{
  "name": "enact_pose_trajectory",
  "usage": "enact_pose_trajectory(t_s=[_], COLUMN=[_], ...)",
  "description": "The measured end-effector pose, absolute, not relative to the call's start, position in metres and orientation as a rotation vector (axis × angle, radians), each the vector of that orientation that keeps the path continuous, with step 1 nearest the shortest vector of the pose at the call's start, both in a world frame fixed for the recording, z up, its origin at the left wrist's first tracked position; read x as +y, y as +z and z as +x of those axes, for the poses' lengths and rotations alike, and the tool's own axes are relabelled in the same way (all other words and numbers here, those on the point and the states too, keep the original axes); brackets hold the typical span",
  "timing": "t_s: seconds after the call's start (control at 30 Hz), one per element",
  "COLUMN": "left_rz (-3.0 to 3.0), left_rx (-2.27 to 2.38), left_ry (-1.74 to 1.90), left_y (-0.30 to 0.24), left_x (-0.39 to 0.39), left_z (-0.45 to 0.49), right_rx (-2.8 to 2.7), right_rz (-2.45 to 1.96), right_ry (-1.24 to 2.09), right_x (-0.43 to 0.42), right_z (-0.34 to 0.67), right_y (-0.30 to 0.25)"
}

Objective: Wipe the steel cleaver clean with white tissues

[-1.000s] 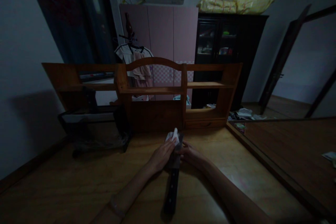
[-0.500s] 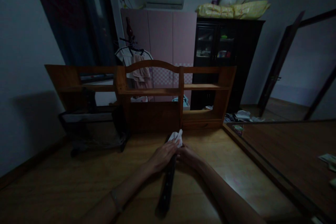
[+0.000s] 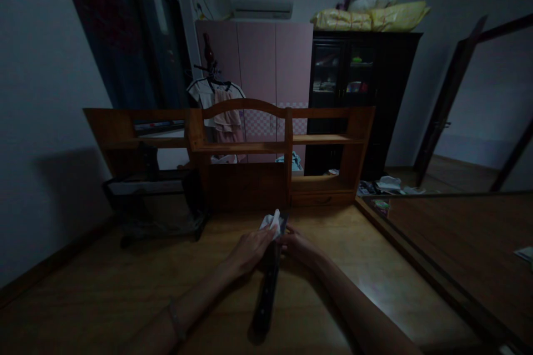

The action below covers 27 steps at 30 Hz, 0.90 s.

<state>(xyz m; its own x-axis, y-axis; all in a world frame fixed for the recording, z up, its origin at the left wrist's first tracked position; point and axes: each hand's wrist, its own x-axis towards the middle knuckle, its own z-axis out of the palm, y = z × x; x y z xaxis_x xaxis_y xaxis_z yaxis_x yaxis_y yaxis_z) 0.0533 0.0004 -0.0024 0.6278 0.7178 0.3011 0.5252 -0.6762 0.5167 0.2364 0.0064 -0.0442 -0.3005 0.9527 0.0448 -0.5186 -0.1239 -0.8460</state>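
Note:
A knife [image 3: 265, 300] with a black riveted handle lies lengthwise in front of me, handle toward me. Its dark blade [image 3: 285, 220] points away, partly covered by a white tissue [image 3: 270, 223]. My left hand [image 3: 251, 249] is closed on the tissue and presses it to the blade, fingers together. On the other side, my right hand [image 3: 303, 248] pinches the blade's right edge with its fingertips. Its thumb is partly hidden behind the blade. Neither hand is on the handle.
A wooden tabletop [image 3: 200, 294] lies under the hands, with a wooden shelf unit [image 3: 241, 147] along its far side. A dark-framed box-like object [image 3: 160, 199] stands at the left. Beyond the ledge [image 3: 400, 238] on the right is a lower brown surface [image 3: 466, 233].
My left hand and the tissue have slid slightly left across the blade, so more of its far right part shows. The right hand stays at the blade's edge.

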Motion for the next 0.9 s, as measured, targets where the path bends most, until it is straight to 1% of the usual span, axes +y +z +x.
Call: enact_pose_trajectory(t_s=[0.23,0.43,0.7,0.9], left_rz=[2.568,2.576,2.429,2.351], left_rx=[0.784,0.797,0.897,0.908], left_ry=[0.709,0.733,0.807,0.842], left_y=[0.0,-0.002,-0.006,-0.015], left_x=[0.013,0.036,0.05,0.049], left_z=[0.084,0.102,0.081,0.059], right_rx=[-0.954,-0.916,-0.936,-0.946], right_rz=[-0.657,-0.67,-0.644,-0.639], right_ry=[1.632,1.605,1.639,1.637], right_x=[0.008,0.012,0.007,0.008], right_z=[0.233,0.232,0.235,0.235], right_y=[-0.051,-0.057,-0.046,-0.048])
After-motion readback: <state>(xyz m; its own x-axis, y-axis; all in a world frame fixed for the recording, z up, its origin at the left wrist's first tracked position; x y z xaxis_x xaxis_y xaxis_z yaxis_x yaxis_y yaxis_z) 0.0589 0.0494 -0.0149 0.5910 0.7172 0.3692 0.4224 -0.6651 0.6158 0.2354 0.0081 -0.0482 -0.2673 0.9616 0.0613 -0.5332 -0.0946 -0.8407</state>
